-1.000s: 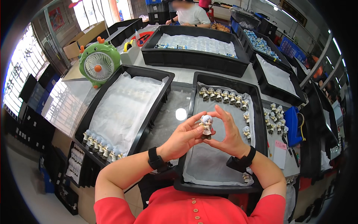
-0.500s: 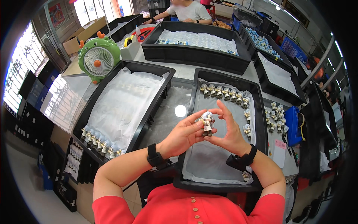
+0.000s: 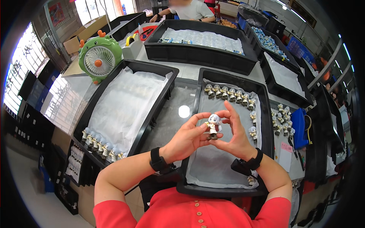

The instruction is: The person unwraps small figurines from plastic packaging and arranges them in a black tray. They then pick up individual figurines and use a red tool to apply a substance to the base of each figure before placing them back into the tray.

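Observation:
A small white-haired figurine (image 3: 213, 127) in a pale outfit with dark feet stands upright between my hands, above the right-hand black tray (image 3: 268, 125). My left hand (image 3: 186, 137) pinches it from the left with thumb and fingers. My right hand (image 3: 238, 137) curves round its other side, thumb at its feet and upper fingers bent beside the head. Matching figurines (image 3: 232, 94) stand in a row at that tray's far end, with several more along its right side. The paper liner (image 3: 213, 163) lies beneath my hands.
At left, another lined tray (image 3: 171, 81) holds a row of figurines (image 3: 99, 144) at its near end. A green fan (image 3: 99, 59) stands behind it. More figurines (image 3: 282, 119) and a blue box (image 3: 301, 129) sit at right. A person (image 3: 190, 11) works across the table.
The figurine has turned slightly in my fingers and moved a little to the right. My right fingers have drawn closer round it.

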`<control>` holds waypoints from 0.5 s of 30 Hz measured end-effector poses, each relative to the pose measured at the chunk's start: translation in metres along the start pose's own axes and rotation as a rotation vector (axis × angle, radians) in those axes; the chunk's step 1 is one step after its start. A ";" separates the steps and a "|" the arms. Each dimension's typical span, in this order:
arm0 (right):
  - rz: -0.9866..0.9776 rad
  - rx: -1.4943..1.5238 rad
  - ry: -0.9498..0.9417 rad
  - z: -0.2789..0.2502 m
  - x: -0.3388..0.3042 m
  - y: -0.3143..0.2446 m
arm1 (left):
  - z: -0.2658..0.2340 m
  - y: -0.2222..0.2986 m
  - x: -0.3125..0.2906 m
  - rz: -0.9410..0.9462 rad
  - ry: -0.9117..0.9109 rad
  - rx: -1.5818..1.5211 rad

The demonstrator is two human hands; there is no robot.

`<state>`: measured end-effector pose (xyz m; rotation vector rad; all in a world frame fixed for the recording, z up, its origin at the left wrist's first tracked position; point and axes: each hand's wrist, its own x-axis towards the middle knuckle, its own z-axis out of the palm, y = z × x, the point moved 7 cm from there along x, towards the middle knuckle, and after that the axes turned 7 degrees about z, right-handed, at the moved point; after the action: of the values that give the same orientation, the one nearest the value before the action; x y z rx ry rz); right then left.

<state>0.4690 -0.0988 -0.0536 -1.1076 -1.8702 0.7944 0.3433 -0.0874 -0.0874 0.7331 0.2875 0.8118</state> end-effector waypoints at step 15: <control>0.090 0.303 -0.118 0.007 0.001 0.006 | -0.011 -0.002 -0.004 -0.002 0.131 0.107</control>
<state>0.4648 -0.0960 -0.0621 -0.9752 -1.7315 1.1739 0.3364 -0.0855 -0.0967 0.7811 0.4523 0.8492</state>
